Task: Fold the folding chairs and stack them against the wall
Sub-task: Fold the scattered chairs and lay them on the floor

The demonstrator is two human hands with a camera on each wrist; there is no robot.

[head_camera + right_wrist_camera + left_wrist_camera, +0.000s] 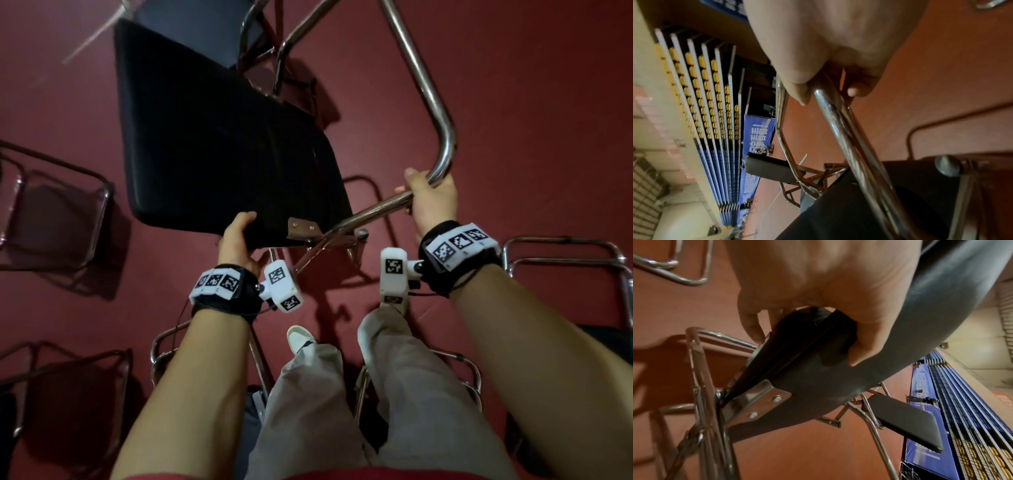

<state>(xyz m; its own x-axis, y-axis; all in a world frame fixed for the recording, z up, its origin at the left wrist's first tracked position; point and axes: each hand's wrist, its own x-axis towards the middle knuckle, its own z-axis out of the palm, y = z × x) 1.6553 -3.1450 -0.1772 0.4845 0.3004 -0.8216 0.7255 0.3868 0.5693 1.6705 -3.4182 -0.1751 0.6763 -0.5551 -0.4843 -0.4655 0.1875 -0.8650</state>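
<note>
I hold a folding chair with a black padded seat point(219, 144) and a chrome tube frame point(424, 85) up off the red floor, tilted away from me. My left hand point(236, 236) grips the near edge of the seat point(818, 369), thumb on top and fingers curled underneath, just beside a metal hinge bracket point(760, 402). My right hand point(431, 202) is wrapped around the chrome frame tube point(838, 126) at its bend. The chair's black backrest point(906, 420) shows further off, and the backrest point(768, 168) appears in the right wrist view too.
Several other chrome-framed chairs stand around me: two at the left point(58, 212) point(65, 387), one at the right point(568, 260), another behind my legs point(455, 373). Blue banners and tiered stands point(953, 410) line the far wall. Red floor point(531, 120) lies ahead right.
</note>
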